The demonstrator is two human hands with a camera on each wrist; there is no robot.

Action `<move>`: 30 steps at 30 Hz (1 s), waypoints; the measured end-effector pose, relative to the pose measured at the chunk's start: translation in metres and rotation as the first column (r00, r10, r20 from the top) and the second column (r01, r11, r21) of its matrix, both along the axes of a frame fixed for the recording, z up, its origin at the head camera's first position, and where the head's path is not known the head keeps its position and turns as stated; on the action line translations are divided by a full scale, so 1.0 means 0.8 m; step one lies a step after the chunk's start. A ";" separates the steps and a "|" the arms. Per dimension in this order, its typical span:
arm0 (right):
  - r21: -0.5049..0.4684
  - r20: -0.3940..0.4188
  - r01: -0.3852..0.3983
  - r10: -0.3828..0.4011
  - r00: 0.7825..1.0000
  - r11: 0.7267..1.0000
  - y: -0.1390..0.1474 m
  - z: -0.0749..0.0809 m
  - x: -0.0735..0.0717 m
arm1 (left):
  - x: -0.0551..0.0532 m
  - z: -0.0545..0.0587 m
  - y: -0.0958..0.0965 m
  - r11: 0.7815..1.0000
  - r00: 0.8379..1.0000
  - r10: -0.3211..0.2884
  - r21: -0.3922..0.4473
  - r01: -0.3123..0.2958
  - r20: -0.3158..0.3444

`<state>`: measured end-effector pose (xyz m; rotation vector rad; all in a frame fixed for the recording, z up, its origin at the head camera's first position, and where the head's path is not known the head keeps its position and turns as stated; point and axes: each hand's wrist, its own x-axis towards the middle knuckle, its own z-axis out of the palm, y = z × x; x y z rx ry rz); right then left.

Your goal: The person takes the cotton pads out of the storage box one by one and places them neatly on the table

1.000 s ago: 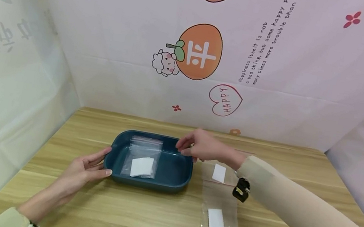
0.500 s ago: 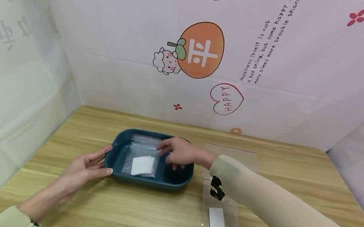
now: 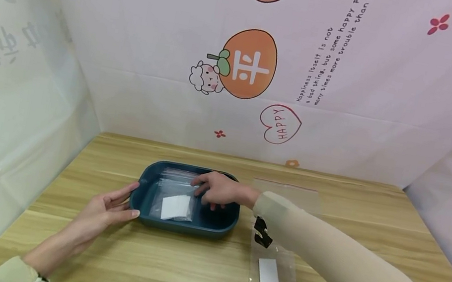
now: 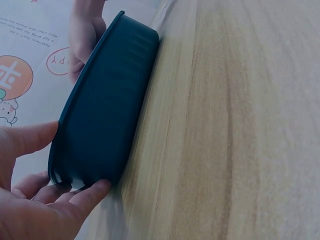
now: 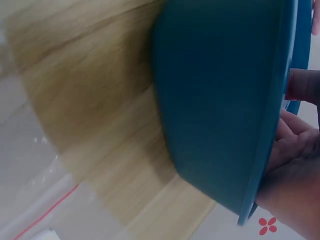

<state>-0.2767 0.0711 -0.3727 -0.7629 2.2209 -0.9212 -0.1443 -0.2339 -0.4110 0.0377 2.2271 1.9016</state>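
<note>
A dark teal plastic bin point(image 3: 205, 232) stands on the table. In its left part lie stacked clear zip bags point(image 3: 177, 188) with white cards point(image 3: 175, 207) inside. My left hand point(image 3: 97, 214) holds the bin's left end, thumb and fingers set against its rim and end wall. My right hand point(image 3: 219, 190) reaches over the right side into the bin, fingers loosely bent. Its index fingertip is at the right edge of the bags; whether it touches them I cannot tell. In the right wrist view the bin's wall point(image 5: 220, 100) hides part of that hand point(image 5: 295, 155).
Right of the bin, clear zip bags point(image 3: 289, 281) lie flat on the wooden table point(image 3: 166, 271), one with a white card point(image 3: 269, 274). My right forearm point(image 3: 325, 249) covers part of them. A printed cloth point(image 3: 147, 97) hangs behind the table.
My right hand has moved left and down from above the bin's right rim to beside the stacked bags. Those bags have shifted slightly left. My left hand has stayed put.
</note>
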 end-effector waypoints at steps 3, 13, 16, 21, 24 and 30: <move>-0.040 0.004 0.020 -0.019 1.000 0.999 -0.004 0.002 0.002 | 0.000 0.000 0.000 1.000 1.000 0.002 -0.001 -0.002 0.001; -0.273 0.048 0.121 -0.112 0.993 0.955 -0.027 0.011 0.011 | -0.002 0.002 0.000 1.000 1.000 0.002 -0.014 -0.002 0.006; -0.310 0.077 0.127 -0.108 0.991 0.942 -0.036 0.010 0.013 | -0.001 0.002 0.000 1.000 1.000 0.004 -0.010 -0.004 0.009; -0.284 0.119 0.096 -0.065 0.991 0.954 -0.055 0.006 0.013 | -0.001 0.001 -0.001 1.000 1.000 0.009 -0.005 -0.009 0.018; -0.249 0.127 0.079 -0.048 0.991 0.965 -0.066 0.004 0.013 | -0.001 0.001 -0.001 1.000 1.000 0.009 -0.007 -0.009 0.020; -0.207 0.122 0.094 -0.070 0.990 0.974 -0.078 0.004 0.012 | -0.002 0.001 -0.001 1.000 1.000 0.009 0.003 -0.009 0.020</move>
